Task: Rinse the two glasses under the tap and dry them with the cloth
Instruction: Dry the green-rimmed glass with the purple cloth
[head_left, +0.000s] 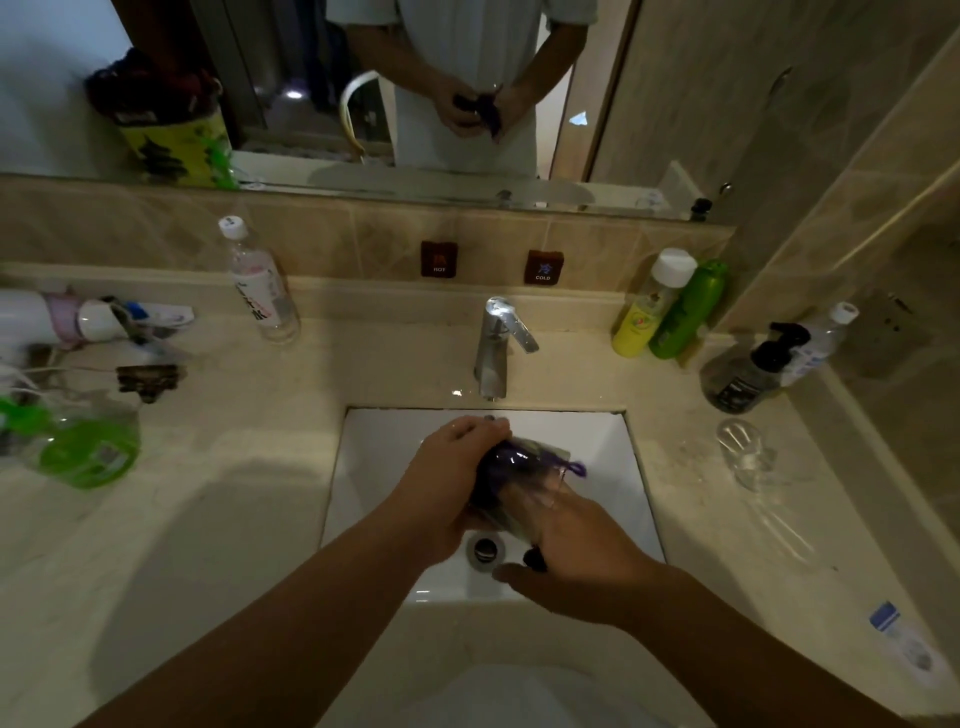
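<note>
1. Beige stone counter (249, 467) ran around a white sink (613, 447), under a wide mirror (467, 171) and a tiled back wall carrying small hot and cold labels.
2. Over the basin, both hands met in front of the steel tap (497, 347), from which no running water could be made out.
3. One glass (535, 483) lay between the hands above the drain (485, 550), tilted, its long axis running from the near right up toward the far left; which end was the mouth could not be told.
4. The right hand (576, 561) held that glass from below and the near side, fingers curled around the wall, so it sat closer to the body than the left.
5. The left hand (447, 467) came over the far end, fingers bunched and pinching the purple cloth (519, 462) against or into the glass; a loop of cloth stuck out to the right.
6. By my reading, this was the drying step, and the next wipe would turn on rotating the glass about that slanted axis against the cloth.
7. The second glass (743, 452) stood apart on the counter to the right of the sink, nearer the right hand.
8. Smaller items lined the edges: a water bottle (260, 286) at left, yellow and green bottles (670, 306) at right.
</note>
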